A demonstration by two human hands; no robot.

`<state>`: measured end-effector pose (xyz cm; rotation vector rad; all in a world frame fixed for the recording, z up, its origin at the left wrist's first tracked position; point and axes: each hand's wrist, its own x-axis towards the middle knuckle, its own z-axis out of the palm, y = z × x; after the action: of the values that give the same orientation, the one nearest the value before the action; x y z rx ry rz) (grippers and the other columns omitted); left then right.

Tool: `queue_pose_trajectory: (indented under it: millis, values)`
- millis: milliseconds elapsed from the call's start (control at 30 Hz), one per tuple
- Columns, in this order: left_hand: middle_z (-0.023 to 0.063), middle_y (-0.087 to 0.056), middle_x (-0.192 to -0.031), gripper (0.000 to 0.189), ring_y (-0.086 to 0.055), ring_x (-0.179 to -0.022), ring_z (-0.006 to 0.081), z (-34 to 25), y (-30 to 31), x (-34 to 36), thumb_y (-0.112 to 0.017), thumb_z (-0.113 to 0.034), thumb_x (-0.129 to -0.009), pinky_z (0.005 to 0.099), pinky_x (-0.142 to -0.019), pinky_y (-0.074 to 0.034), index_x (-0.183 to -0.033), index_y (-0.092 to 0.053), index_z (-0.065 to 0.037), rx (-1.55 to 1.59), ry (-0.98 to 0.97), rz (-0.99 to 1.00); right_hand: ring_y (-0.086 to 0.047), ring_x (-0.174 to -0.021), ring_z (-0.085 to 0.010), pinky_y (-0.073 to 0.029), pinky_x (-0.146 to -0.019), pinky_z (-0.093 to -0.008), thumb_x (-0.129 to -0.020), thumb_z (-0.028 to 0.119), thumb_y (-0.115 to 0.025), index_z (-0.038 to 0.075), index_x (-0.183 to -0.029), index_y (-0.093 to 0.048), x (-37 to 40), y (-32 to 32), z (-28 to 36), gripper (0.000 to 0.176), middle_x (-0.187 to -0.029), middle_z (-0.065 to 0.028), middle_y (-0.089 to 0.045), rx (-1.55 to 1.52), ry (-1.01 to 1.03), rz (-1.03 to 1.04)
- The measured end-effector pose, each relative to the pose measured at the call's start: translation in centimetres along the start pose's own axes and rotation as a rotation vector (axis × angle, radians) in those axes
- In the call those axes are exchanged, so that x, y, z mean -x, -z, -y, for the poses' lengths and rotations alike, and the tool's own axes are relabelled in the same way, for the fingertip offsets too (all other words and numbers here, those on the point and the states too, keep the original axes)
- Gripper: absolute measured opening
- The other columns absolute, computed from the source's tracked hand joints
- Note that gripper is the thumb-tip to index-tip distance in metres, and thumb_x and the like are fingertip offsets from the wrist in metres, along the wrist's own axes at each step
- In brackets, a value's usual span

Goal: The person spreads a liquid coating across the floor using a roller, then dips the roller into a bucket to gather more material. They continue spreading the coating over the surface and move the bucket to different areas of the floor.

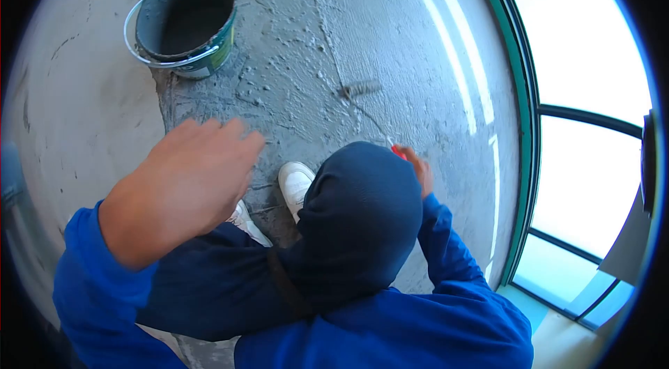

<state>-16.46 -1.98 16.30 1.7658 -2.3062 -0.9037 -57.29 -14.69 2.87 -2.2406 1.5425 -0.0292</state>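
Observation:
My right hand (419, 168), partly behind my knee, grips the red handle (399, 152) of a paint roller. Its thin metal rod runs up to a grey, blurred roller head (362, 89) on the wet grey coating (293, 55) of the floor. My left hand (191, 177) is raised at the left, in front of my bent leg. Its fingers are curled and slightly blurred, their tips turned out of sight, and nothing shows in them.
A dark green bucket (226, 45) with a metal handle and grey-smeared inside stands at the upper left, on the coating's edge. Paler floor (83, 83) lies left of it. My white shoes (295, 184) are near the middle. A green-framed window (523, 111) lines the right side.

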Motion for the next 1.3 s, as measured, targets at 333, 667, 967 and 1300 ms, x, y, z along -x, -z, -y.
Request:
queue_pose_trajectory:
  millis: [333,667,967,1300]
  values:
    - [0.0134,-0.058,-0.094,0.035,-0.058,-0.091,0.0311,-0.6,0.3,-0.9,-0.065,-0.014,-0.081,0.0404,-0.077,-0.046,-0.113,-0.057,-0.004,-0.005,0.058,0.13,-0.066,-0.074,-0.0318,-0.051,-0.064,-0.0405,-0.08,0.012,-0.067,0.018,-0.113,-0.066,10.8,0.6,-3.0,0.033,-0.086,-0.0123,-0.068,0.132,-0.051,-0.085]
    - [0.012,-0.056,-0.088,0.026,-0.059,-0.086,0.0298,0.6,-0.3,0.5,-0.065,-0.014,-0.081,0.0408,-0.073,-0.045,-0.104,-0.057,-0.004,0.033,-0.008,-0.03,-0.065,-0.074,-0.038,-0.051,-0.066,-0.0456,-0.082,0.018,-0.064,0.017,-0.107,-0.065,-8.8,-1.7,3.9,0.025,-0.081,-0.0167,-0.068,0.126,0.161,-0.179]
    - [0.0128,-0.057,-0.088,0.024,-0.059,-0.083,0.0291,2.2,-0.5,-0.1,-0.065,-0.015,-0.081,0.041,-0.072,-0.045,-0.1,-0.056,-0.004,0.0,0.004,-0.006,-0.065,-0.09,-0.0389,-0.051,-0.08,-0.0467,-0.076,0.026,-0.065,0.021,-0.101,-0.068,-29.2,-1.1,11.4,0.026,-0.094,-0.017,-0.069,0.294,0.215,-0.192]
    - [0.0132,-0.058,-0.089,0.026,-0.059,-0.085,0.0293,3.0,0.0,-0.4,-0.063,-0.015,-0.082,0.0404,-0.072,-0.046,-0.104,-0.056,-0.004,0.025,0.025,0.054,-0.063,-0.104,-0.0336,-0.049,-0.09,-0.0412,-0.075,0.024,-0.064,0.023,-0.104,-0.071,-40.6,1.3,19.1,0.03,-0.109,-0.0133,-0.068,0.37,0.194,-0.114]
